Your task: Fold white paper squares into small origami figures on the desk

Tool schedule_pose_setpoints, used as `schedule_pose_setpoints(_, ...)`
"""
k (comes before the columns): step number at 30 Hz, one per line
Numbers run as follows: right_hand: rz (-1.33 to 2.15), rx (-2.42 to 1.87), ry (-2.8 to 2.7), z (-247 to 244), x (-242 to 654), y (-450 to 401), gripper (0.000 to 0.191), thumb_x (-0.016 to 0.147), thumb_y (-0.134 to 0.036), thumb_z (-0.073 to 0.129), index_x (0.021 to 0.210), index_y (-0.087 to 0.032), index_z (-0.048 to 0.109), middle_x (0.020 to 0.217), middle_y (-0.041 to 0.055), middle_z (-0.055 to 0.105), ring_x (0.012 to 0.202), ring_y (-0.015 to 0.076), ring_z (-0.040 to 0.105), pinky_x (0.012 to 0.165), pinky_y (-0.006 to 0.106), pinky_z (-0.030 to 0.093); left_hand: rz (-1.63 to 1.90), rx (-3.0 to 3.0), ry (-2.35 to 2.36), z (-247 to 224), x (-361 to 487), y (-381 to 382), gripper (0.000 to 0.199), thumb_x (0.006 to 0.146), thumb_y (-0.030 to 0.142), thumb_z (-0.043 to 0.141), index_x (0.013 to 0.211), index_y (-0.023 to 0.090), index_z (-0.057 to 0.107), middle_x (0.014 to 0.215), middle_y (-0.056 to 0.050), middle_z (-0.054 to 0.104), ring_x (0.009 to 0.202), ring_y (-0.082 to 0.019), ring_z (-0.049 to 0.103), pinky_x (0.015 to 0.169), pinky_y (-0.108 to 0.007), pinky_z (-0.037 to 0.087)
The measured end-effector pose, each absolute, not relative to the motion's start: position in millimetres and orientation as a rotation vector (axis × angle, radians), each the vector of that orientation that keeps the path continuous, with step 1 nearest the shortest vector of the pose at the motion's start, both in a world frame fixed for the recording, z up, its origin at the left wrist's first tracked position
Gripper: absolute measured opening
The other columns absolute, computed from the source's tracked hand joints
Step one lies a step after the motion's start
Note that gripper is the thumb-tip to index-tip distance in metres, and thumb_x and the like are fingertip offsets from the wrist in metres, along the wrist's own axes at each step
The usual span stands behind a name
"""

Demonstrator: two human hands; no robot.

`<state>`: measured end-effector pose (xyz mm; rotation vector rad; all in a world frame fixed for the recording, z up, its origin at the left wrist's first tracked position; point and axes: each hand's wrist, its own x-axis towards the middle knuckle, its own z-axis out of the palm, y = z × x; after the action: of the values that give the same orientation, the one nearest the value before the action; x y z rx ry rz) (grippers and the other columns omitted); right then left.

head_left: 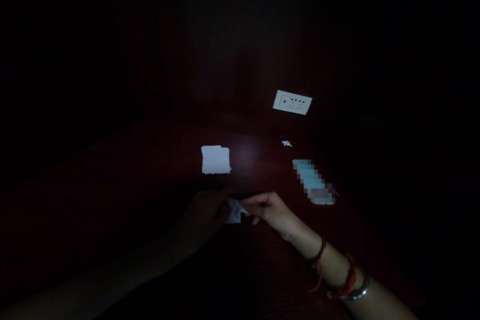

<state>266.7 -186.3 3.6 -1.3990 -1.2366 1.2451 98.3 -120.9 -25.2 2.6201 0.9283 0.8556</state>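
Note:
A small piece of white paper (234, 211), partly folded, is between my two hands above the dark red table (258, 157). My left hand (204, 210), in deep shadow, has its fingers closed on the paper's left side. My right hand (268, 210) pinches the pointed right corner of the paper between thumb and fingers. Red cord bracelets and a metal bangle circle my right wrist and forearm. Beyond my hands lies a stack of square white paper sheets (216, 160).
A phone (313, 182) with a lit, blurred-out screen lies to the right, a thin cable beside it. A small white paper scrap (287, 143) sits near the back. A white socket plate (292, 102) is behind it. The surroundings are very dark.

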Motion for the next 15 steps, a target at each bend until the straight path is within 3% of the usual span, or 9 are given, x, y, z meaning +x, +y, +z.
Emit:
schedule_pose_setpoints(8, 0.776, -1.365, -1.458, 2.6, 271.0, -183.8, 0.028, 0.065, -0.014, 0.057, 0.093, -0.015, 0.058, 0.071, 0.0000, 0.060, 0.063, 0.0098, 0.054, 0.063, 0.022, 0.043, 0.966, 2.323, 0.814, -6.4, 99.2, -123.3, 0.029, 0.076, 0.031, 0.053, 0.104, 0.023, 0.049, 0.104, -0.001, 0.055, 0.093, -0.018, 0.053, 0.081, -0.032, 0.043)
schedule_pose_setpoints(15, 0.615, -1.378, -1.538, 6.1, 273.5, -186.2, 0.030, 0.069, -0.013, 0.053, 0.098, -0.016, 0.055, 0.077, 0.0019, 0.059, 0.065, 0.0098, 0.053, 0.062, 0.021, 0.044, 0.879, 2.210, 0.671, 1.1, 93.9, -117.1, 0.036, 0.076, 0.019, 0.051, 0.111, 0.025, 0.045, 0.105, 0.000, 0.052, 0.083, -0.014, 0.055, 0.073, -0.027, 0.046)
